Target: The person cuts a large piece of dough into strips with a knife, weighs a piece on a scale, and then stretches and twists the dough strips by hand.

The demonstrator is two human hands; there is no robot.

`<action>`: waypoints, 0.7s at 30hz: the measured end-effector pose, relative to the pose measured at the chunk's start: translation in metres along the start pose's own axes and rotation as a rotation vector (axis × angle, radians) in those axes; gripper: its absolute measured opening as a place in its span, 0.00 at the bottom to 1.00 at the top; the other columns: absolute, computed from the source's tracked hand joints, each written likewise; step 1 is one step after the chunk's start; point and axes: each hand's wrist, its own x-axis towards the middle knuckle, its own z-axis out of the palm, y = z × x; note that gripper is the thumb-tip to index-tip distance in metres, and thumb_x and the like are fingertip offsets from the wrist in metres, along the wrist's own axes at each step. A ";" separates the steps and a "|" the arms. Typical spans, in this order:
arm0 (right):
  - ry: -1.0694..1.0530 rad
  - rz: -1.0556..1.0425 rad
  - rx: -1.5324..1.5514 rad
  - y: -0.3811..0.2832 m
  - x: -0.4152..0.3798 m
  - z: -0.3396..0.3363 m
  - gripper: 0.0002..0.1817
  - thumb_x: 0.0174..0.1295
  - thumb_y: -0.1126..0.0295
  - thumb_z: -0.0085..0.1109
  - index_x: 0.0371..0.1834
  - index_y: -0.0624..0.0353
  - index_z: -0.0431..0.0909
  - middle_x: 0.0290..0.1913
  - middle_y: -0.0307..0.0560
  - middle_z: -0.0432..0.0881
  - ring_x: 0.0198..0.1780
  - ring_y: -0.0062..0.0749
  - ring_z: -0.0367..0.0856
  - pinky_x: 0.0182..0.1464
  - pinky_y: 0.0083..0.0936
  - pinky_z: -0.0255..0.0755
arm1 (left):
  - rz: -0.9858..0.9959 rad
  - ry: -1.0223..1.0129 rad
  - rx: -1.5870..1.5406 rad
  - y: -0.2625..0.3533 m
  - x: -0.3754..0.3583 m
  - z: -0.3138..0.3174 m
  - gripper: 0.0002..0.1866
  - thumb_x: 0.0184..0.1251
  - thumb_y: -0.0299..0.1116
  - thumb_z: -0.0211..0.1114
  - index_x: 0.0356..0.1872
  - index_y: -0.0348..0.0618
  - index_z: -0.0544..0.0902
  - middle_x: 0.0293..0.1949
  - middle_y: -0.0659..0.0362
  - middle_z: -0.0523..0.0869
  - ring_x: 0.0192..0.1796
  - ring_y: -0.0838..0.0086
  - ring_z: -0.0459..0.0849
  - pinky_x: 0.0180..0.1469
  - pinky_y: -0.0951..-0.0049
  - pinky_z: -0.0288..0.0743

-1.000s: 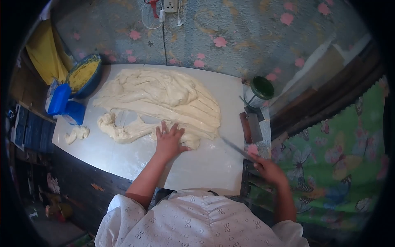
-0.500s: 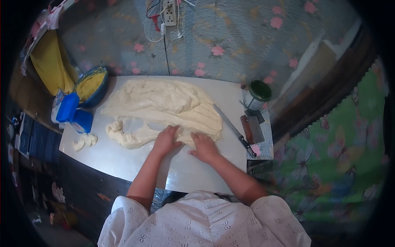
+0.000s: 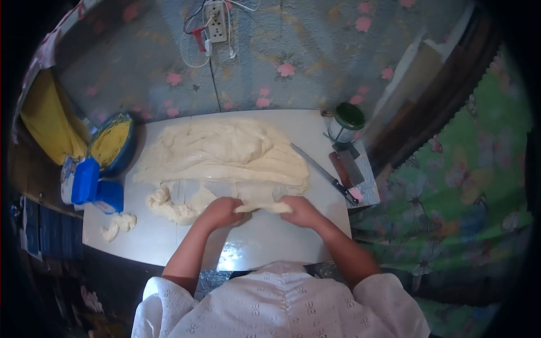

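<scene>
A large pale sheet of dough (image 3: pixel 214 143) lies spread over the white table, its surface glossy and folded in places. Along its near edge, my left hand (image 3: pixel 224 212) and my right hand (image 3: pixel 300 211) are both closed on a strip of dough (image 3: pixel 264 207) stretched between them. The strip looks lifted a little and pulled toward me, with thin dough behind it still joined to the sheet. A lumpy roll of dough (image 3: pixel 169 207) lies left of my left hand. Farther left is a small separate scrap of dough (image 3: pixel 119 225).
On the right are a long knife (image 3: pixel 324 172), a scraper with a brown handle (image 3: pixel 346 168) and a green-lidded tub (image 3: pixel 346 122). At the left stand a bowl of yellow paste (image 3: pixel 112 143) and a blue container (image 3: pixel 93 183). A power strip (image 3: pixel 216 21) hangs on the wall.
My hands were lying on the dough with fingers spread. Now they are closed on its near edge, farther apart, and the strip between them is drawn toward me. The view has shifted slightly.
</scene>
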 end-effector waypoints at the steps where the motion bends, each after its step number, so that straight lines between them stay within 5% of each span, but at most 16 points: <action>1: -0.072 0.077 0.115 -0.017 -0.009 -0.015 0.15 0.51 0.69 0.63 0.43 0.60 0.77 0.40 0.50 0.81 0.43 0.41 0.81 0.47 0.29 0.72 | -0.031 -0.111 -0.138 0.006 -0.006 -0.019 0.18 0.50 0.40 0.68 0.41 0.43 0.83 0.36 0.49 0.83 0.39 0.56 0.81 0.43 0.62 0.74; 6: -0.060 0.308 0.662 -0.013 -0.023 -0.026 0.17 0.51 0.67 0.66 0.44 0.59 0.76 0.40 0.47 0.80 0.43 0.35 0.80 0.47 0.29 0.71 | -0.031 -0.338 -0.444 -0.003 0.010 -0.030 0.22 0.53 0.44 0.68 0.47 0.43 0.81 0.40 0.49 0.83 0.44 0.54 0.81 0.45 0.62 0.74; 8: 0.082 0.448 0.132 0.010 -0.013 -0.012 0.19 0.50 0.68 0.66 0.46 0.58 0.76 0.46 0.48 0.79 0.48 0.36 0.78 0.52 0.33 0.69 | -0.009 0.178 -0.123 -0.027 0.031 0.015 0.27 0.52 0.47 0.69 0.50 0.42 0.78 0.45 0.49 0.81 0.42 0.56 0.80 0.43 0.66 0.74; 9: -0.048 0.480 -0.386 0.003 -0.008 -0.007 0.23 0.47 0.69 0.67 0.49 0.56 0.77 0.52 0.51 0.76 0.55 0.42 0.73 0.58 0.40 0.64 | -0.212 0.099 -0.073 -0.019 0.032 0.017 0.31 0.52 0.50 0.69 0.55 0.42 0.76 0.55 0.48 0.75 0.50 0.57 0.77 0.50 0.64 0.70; 10: -0.038 0.484 -0.390 -0.001 -0.008 -0.002 0.23 0.47 0.69 0.67 0.49 0.56 0.77 0.52 0.51 0.76 0.55 0.42 0.73 0.58 0.40 0.64 | -0.201 0.101 -0.071 -0.005 0.028 0.014 0.31 0.52 0.50 0.69 0.55 0.42 0.76 0.55 0.48 0.75 0.50 0.57 0.77 0.50 0.64 0.70; 12: 0.315 0.196 -0.508 -0.008 -0.018 0.014 0.23 0.48 0.69 0.63 0.51 0.55 0.76 0.54 0.51 0.74 0.59 0.46 0.69 0.60 0.43 0.61 | -0.213 0.120 0.204 0.022 0.006 0.009 0.33 0.54 0.51 0.67 0.59 0.46 0.73 0.61 0.50 0.70 0.59 0.54 0.69 0.59 0.54 0.61; 13: 0.261 0.172 -0.450 -0.008 -0.021 0.021 0.24 0.48 0.68 0.61 0.53 0.54 0.76 0.58 0.53 0.72 0.62 0.49 0.67 0.64 0.44 0.58 | -0.229 0.077 0.158 0.026 -0.003 0.014 0.35 0.56 0.53 0.64 0.64 0.49 0.70 0.66 0.53 0.63 0.67 0.52 0.60 0.62 0.43 0.51; 16: -0.058 0.021 -0.604 -0.008 -0.023 0.050 0.28 0.53 0.64 0.59 0.60 0.53 0.72 0.66 0.57 0.65 0.69 0.51 0.58 0.69 0.47 0.50 | -0.031 0.192 0.323 -0.002 -0.018 0.059 0.37 0.58 0.58 0.60 0.66 0.53 0.67 0.69 0.51 0.60 0.71 0.49 0.54 0.65 0.41 0.46; 17: -0.072 0.030 -0.478 -0.010 -0.023 0.059 0.28 0.59 0.60 0.56 0.64 0.49 0.68 0.71 0.56 0.57 0.73 0.51 0.51 0.71 0.57 0.38 | 0.009 0.187 0.309 -0.010 -0.018 0.069 0.34 0.61 0.56 0.58 0.67 0.54 0.66 0.71 0.52 0.58 0.72 0.51 0.52 0.65 0.40 0.45; 21: -0.027 0.009 -0.565 -0.006 0.023 0.053 0.28 0.62 0.55 0.52 0.66 0.45 0.66 0.73 0.53 0.53 0.74 0.50 0.48 0.68 0.66 0.31 | -0.004 0.312 0.324 -0.017 0.029 0.053 0.29 0.64 0.51 0.57 0.65 0.55 0.69 0.68 0.52 0.63 0.71 0.53 0.55 0.65 0.41 0.47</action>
